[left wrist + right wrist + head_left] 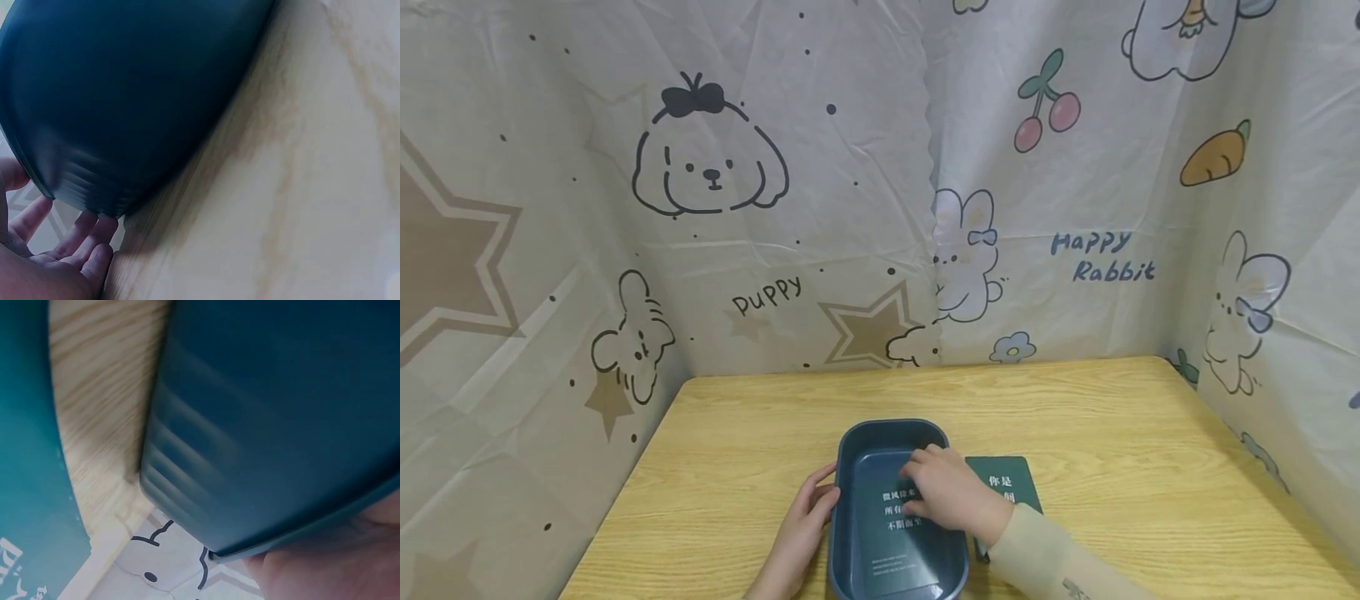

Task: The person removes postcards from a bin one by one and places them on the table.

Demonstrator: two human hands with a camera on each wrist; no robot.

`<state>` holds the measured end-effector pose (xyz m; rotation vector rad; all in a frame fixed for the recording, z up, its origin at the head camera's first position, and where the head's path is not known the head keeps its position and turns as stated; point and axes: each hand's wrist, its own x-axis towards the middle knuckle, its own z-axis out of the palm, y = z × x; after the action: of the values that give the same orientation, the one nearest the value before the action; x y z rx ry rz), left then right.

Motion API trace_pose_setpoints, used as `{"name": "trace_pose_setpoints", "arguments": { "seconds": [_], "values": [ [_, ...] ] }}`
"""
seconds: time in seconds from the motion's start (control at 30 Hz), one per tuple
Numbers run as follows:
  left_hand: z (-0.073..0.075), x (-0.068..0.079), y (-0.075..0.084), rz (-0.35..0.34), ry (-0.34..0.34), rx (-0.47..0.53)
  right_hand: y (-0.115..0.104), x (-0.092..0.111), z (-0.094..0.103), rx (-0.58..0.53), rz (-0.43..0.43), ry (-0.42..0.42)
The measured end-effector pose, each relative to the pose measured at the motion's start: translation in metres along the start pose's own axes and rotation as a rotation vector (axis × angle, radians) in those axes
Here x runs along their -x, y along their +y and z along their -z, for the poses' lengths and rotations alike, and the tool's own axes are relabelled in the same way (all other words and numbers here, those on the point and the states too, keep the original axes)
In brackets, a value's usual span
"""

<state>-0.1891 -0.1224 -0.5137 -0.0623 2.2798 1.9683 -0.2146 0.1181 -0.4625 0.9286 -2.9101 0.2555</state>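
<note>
A dark blue rectangular tray with rounded corners stands on the table. Inside lies a dark green book with white Chinese characters on its cover. My left hand rests against the tray's left side, its fingertips touching the outer wall. Reaching over the right rim, my right hand is above the book, thumb and fingers apart over its cover, hiding part of the print. A second green book lies just right of the tray, partly under my right forearm; its edge also shows in the right wrist view.
The wooden table extends to both sides of the tray and behind it. A pale curtain printed with puppies, rabbits and stars hangs along the table's back and sides.
</note>
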Motion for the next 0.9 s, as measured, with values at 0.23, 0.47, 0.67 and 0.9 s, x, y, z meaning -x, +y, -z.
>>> {"name": "trace_pose_setpoints", "arguments": {
  "seconds": [0.23, 0.47, 0.67, 0.9],
  "values": [
    [0.0000, 0.0008, 0.0000, -0.001, 0.005, -0.005, -0.0023, -0.0019, -0.0020, 0.061, -0.021, -0.072],
    [-0.0006, 0.0004, 0.0010, 0.002, 0.007, -0.002, -0.0044, -0.0040, -0.0028, 0.103, -0.037, -0.093],
    [-0.0008, 0.0011, 0.0015, 0.000, 0.008, -0.006, -0.0064, -0.0057, -0.0030, 0.156, -0.027, -0.084],
    [-0.0007, 0.0015, 0.0017, 0.002, 0.006, 0.000, -0.0078, -0.0082, -0.0023, 0.172, -0.035, -0.091]
  ]
}}
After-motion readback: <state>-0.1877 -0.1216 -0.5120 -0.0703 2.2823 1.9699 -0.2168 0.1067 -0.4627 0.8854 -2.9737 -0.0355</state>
